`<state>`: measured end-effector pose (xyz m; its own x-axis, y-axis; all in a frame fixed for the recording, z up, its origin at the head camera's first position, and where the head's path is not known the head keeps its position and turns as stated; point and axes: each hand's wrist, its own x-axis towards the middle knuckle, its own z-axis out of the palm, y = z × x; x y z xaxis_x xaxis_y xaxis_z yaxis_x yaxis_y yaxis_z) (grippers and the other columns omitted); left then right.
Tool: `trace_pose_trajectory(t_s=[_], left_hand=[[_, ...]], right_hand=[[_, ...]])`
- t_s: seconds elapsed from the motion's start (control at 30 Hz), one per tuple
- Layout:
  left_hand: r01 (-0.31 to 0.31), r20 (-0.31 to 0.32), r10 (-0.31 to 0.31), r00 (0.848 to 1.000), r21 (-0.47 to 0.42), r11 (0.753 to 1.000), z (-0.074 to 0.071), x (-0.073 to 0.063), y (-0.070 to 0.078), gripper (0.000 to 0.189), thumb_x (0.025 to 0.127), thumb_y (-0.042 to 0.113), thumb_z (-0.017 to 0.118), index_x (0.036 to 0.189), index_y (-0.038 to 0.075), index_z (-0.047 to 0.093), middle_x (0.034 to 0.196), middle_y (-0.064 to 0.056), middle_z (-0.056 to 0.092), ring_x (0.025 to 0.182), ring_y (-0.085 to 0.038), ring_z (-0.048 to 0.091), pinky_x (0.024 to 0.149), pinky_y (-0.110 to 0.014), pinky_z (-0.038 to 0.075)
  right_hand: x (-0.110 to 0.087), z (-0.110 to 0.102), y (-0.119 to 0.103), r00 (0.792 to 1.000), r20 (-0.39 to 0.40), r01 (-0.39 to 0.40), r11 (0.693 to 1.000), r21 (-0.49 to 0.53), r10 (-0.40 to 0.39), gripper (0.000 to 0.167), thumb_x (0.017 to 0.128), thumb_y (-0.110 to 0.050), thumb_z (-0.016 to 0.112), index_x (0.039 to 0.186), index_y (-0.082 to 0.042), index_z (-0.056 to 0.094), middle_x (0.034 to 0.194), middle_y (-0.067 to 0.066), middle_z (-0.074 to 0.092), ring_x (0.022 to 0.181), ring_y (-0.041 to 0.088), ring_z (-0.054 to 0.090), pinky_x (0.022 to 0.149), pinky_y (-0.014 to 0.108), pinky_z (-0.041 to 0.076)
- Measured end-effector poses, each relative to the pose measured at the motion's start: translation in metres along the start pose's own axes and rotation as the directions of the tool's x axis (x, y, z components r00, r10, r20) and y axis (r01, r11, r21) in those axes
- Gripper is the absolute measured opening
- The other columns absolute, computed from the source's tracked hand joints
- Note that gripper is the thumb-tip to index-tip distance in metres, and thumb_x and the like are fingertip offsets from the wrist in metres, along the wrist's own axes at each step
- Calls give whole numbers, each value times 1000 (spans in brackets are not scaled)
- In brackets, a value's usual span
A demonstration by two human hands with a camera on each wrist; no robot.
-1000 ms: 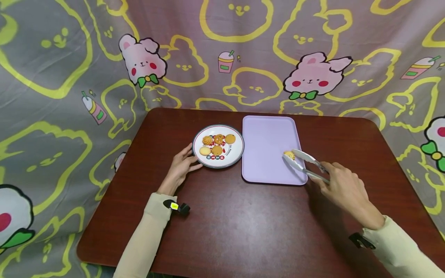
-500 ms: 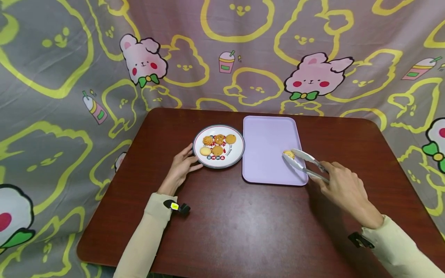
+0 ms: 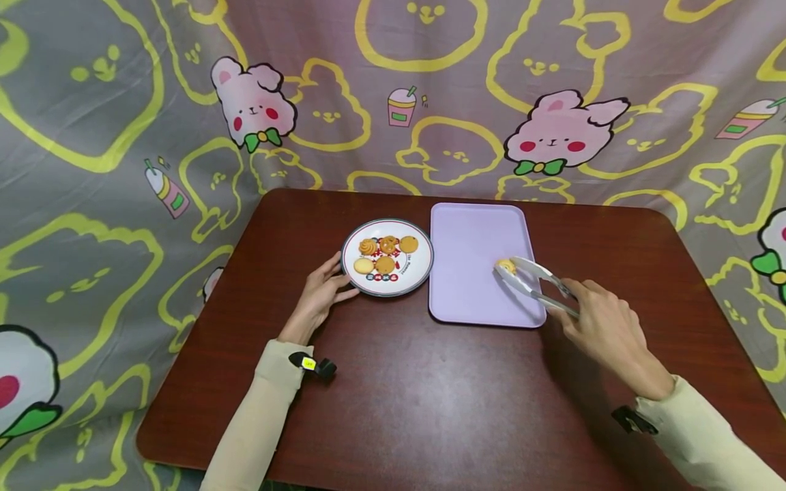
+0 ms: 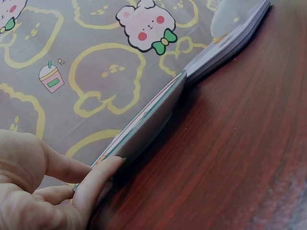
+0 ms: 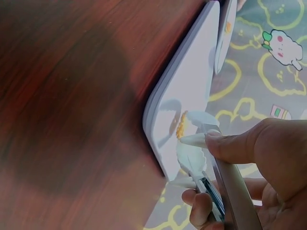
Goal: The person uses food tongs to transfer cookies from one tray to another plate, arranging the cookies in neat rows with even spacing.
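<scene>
My left hand (image 3: 316, 299) holds the near left edge of a round white plate (image 3: 408, 276) with a dark rim. In the left wrist view, fingers and thumb (image 4: 98, 184) meet at the plate's rim. Several cookies lie on the plate, among them a swirled cookie (image 3: 368, 247) and a pale round cookie (image 3: 364, 266). My right hand (image 3: 608, 324) grips metal tongs (image 3: 543, 298) with pale, broad tips. Between those tips is a yellow cookie (image 3: 505, 265), over the right part of a lilac tray (image 3: 473, 232). In the right wrist view, the cookie (image 5: 181, 125) is partly hidden by the tongs.
The plate and tray stand side by side, their edges close together or touching. Both are on a dark brown wooden table (image 3: 417, 395) with rounded corners. A patterned curtain (image 3: 442, 88) hangs behind the table and along its sides.
The tongs have moved slightly left and away from me, with the cookie between their tips. My left hand stays at the plate's rim, and the plate has not visibly moved.
</scene>
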<state>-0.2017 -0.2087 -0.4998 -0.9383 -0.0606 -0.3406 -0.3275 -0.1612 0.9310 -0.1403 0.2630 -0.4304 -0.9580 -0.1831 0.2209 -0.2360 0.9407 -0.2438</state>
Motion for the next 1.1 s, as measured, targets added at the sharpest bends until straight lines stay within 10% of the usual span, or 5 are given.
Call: trace_pose_trajectory(t_s=[1.1], left_hand=[[1,8,-1,1000,7,1000,-2,1,-1,70,104,-4,51,166,22,30,166,-18,33,129,-30,57,88,-28,68]], right_hand=[[38,21,-60,992,27,122,991,52,-123,53,90,-29,81,135,-4,65,106,19,70,71,29,59,43,36,47]])
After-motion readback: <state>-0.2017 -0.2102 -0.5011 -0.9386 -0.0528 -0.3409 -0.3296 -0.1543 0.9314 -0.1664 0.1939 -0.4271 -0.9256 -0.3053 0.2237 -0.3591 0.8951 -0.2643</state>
